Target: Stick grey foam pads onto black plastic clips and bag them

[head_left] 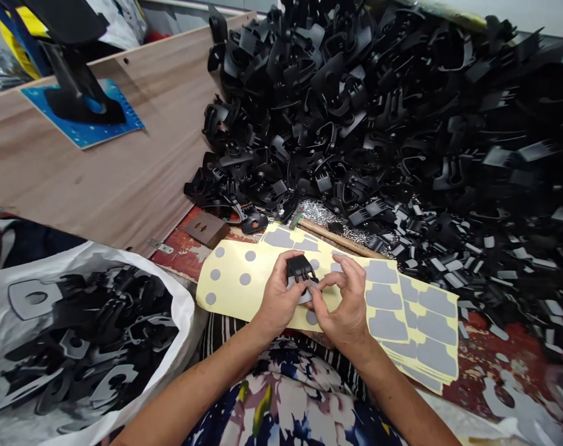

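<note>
My left hand (277, 297) is closed around a small black plastic part (300, 266) with prongs. At its lower side is a grey adhesive pad (305, 297), partly hidden by my fingers. My right hand (345, 303) pinches this pad's edge between thumb and forefinger, the other fingers curled loosely. Beneath both hands lies a yellow backing sheet (230, 263) with grey round stickers. To the right, more yellow sheets (434, 365) carry larger grey shaped stickers.
Black plastic parts (337, 93) form a high heap behind. A hammer (341, 237) lies near shiny metal pins (318, 214) and a brown block (207, 229). At left stand a white sack (186, 303) of black parts and a wooden board (170, 124). Small grey-black pieces (508, 272) spread at right.
</note>
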### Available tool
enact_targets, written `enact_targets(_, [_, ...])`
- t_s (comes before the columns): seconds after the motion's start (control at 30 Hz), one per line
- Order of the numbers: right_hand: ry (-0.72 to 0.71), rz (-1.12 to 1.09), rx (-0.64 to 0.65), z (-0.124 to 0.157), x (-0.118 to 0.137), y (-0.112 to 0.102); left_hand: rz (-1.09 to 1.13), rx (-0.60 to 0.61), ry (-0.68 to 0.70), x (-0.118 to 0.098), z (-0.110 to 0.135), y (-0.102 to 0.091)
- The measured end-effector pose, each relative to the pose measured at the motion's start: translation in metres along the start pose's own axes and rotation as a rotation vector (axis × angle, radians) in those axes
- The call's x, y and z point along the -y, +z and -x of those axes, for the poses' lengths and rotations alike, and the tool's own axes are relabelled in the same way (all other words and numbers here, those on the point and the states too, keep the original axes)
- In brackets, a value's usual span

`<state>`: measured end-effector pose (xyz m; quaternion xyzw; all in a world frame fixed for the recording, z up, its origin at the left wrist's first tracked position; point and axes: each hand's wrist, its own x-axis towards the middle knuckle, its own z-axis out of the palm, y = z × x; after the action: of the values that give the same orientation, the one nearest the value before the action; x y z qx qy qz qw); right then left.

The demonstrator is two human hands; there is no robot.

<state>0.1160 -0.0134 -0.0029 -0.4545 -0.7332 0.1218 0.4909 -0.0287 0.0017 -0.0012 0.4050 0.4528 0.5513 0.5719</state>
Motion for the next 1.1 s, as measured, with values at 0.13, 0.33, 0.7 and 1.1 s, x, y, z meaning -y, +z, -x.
enact_targets(0.13, [0.226,-0.081,0.046,-0.006,0.006,-0.007,0.031,-0.019,-0.067,0.001,0.004,0.0])
enact_targets(0.33, [0.504,-0.254,0.09,-0.017,0.014,-0.013,0.071,0.027,-0.112,-0.003,0.006,0.001])
enact_targets(0.7, [-0.199,0.445,0.054,-0.005,0.022,-0.008,0.173,-0.086,-0.112,-0.006,0.006,-0.003])
enact_targets(1.1, [0.446,-0.278,0.527,-0.039,0.004,-0.02,-0.08,0.005,-0.334,-0.081,0.046,-0.067])
